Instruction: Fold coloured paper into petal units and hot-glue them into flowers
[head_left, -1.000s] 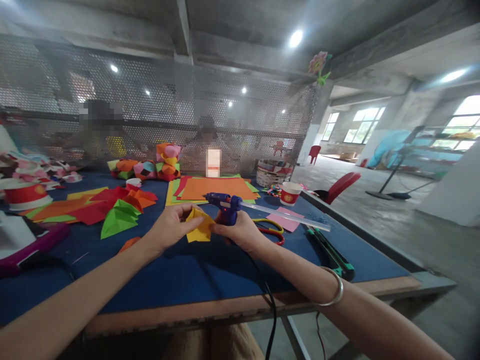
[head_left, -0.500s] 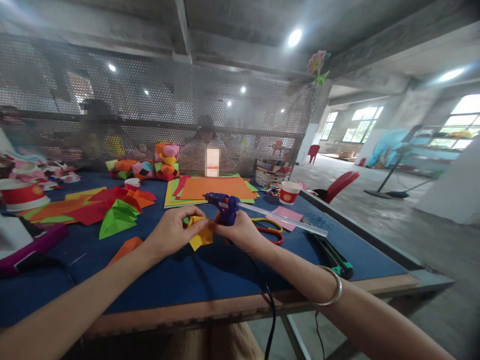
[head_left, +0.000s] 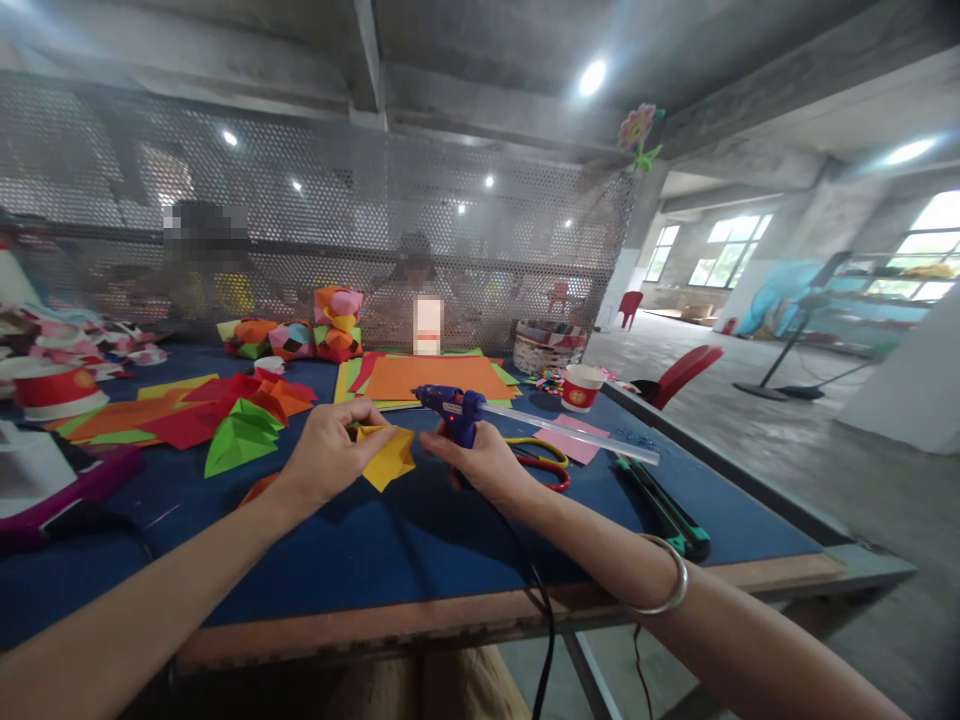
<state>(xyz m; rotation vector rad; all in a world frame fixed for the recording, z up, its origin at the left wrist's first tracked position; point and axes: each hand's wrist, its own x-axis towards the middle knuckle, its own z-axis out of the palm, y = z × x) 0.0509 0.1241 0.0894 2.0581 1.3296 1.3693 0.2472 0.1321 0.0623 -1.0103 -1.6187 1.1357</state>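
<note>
A folded yellow paper piece [head_left: 387, 460] is pinched between the thumb and fingers of my left hand [head_left: 334, 450], above the blue tabletop. My right hand [head_left: 484, 460] grips the handle of a blue hot glue gun [head_left: 454, 408], its nozzle pointing left and a small red light lit. A long clear glue stick [head_left: 570, 430] sticks out of the gun's rear to the right. Between the yellow paper and my right fingertips there is a small gap. Beneath and behind my right hand lie scissors with red and yellow handles [head_left: 551, 468].
Coloured sheets [head_left: 435, 378] are stacked ahead. Folded paper pieces, one green [head_left: 244, 437], lie left. To the right are a green-and-black cutter [head_left: 664, 510], pink paper [head_left: 574, 440] and a paper cup [head_left: 582, 387]. A black cord [head_left: 546, 620] hangs over the table edge. A perforated screen [head_left: 465, 220] stands behind.
My left hand has moved left with the yellow paper, away from my right fingertips, which touched or nearly touched it before. The glue gun has stayed nearly in place.
</note>
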